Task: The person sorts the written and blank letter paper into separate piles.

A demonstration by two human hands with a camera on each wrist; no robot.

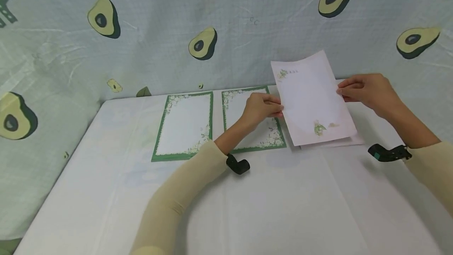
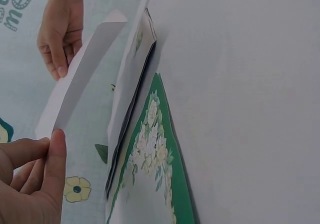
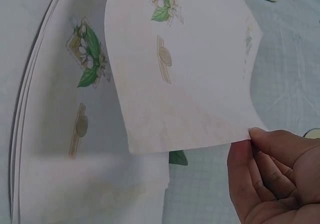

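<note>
A pale pink sheet of paper (image 1: 311,97) with small floral prints is held up by both hands at the right of the table. My left hand (image 1: 261,109) pinches its left edge between thumb and fingers. At the right edge, my right hand (image 1: 369,91) pinches it the same way; the right wrist view shows thumb and forefinger on the sheet's border (image 3: 190,83). Below the raised sheet lies a stack of like sheets (image 3: 55,184), mostly hidden from the head view. In the left wrist view the lifted sheet (image 2: 82,73) bows, apart from the stack.
Two green-bordered floral papers lie left of the stack: one at far left (image 1: 185,125), another (image 1: 244,137) partly under my left forearm. A white cloth (image 1: 283,207) covers the table. Behind it hangs an avocado-print sheet (image 1: 152,30). Each wrist carries a black camera mount (image 1: 238,164).
</note>
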